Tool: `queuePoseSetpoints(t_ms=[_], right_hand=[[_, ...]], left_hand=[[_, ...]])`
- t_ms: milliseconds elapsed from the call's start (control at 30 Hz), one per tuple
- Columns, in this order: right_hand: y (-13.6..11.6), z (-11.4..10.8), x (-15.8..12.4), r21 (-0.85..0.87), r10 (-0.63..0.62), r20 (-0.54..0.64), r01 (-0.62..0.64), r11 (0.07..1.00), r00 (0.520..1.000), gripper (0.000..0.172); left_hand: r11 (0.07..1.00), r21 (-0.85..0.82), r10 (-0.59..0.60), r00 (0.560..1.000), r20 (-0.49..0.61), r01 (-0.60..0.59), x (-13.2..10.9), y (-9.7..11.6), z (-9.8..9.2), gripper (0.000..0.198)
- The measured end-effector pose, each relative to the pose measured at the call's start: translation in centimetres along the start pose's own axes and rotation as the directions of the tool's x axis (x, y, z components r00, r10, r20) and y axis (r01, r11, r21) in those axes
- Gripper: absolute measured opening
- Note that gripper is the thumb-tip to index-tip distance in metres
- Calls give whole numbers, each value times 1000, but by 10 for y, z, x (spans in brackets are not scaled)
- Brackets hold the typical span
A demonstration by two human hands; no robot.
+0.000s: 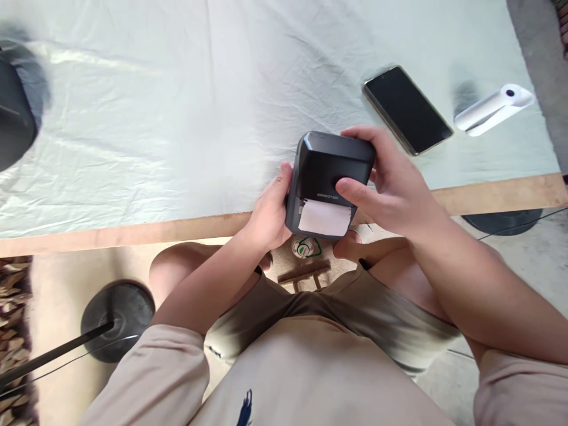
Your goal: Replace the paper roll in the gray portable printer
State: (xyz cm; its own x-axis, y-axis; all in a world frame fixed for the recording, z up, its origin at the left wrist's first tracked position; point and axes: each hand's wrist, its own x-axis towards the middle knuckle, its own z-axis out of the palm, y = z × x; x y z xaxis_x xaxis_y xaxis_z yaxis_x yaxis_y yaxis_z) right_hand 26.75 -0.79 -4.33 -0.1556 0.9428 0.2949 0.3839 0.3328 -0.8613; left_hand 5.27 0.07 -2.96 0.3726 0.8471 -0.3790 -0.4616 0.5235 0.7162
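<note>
A black label printer (331, 160) is held up over the table's front edge, with a strip of white label paper (325, 219) sticking out of its slot. My left hand (274, 210) grips its left side, the thumb along the edge and the other fingers hidden beneath. On the right, my right hand (388, 183) clasps it, thumb on the top face and fingers around the far corner. Beyond my right hand lies a smartphone (408, 109) with a dark screen. Farther right rests a curled white paper roll (492, 110).
A pale cloth (155, 118) covers the table, whose wooden edge (199, 226) runs in front of me. A dark rounded object (15, 112) stands at the far left. Round black stand bases (118, 319) sit on the floor, with a pole and cable at the left.
</note>
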Motion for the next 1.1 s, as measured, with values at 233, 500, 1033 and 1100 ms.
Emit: queuePoseSetpoints(t_ms=[233, 500, 1033, 1100], right_hand=[[-7, -10, 0, 104, 99, 146, -115, 988, 984, 80], [-1, -5, -2, 78, 81, 106, -89, 993, 991, 77], [-36, -34, 5, -63, 49, 226, -36, 997, 973, 81], [-36, -34, 6, -62, 31, 215, -18, 998, 976, 80]], left_hand=[[996, 44, 74, 983, 167, -83, -6, -1, -4, 65], [994, 82, 56, 988, 145, -68, -8, 1, -7, 68], [1000, -5, -27, 997, -78, 27, 3, 1, -1, 71], [1000, 7, -17, 997, -79, 17, 3, 0, -1, 70]])
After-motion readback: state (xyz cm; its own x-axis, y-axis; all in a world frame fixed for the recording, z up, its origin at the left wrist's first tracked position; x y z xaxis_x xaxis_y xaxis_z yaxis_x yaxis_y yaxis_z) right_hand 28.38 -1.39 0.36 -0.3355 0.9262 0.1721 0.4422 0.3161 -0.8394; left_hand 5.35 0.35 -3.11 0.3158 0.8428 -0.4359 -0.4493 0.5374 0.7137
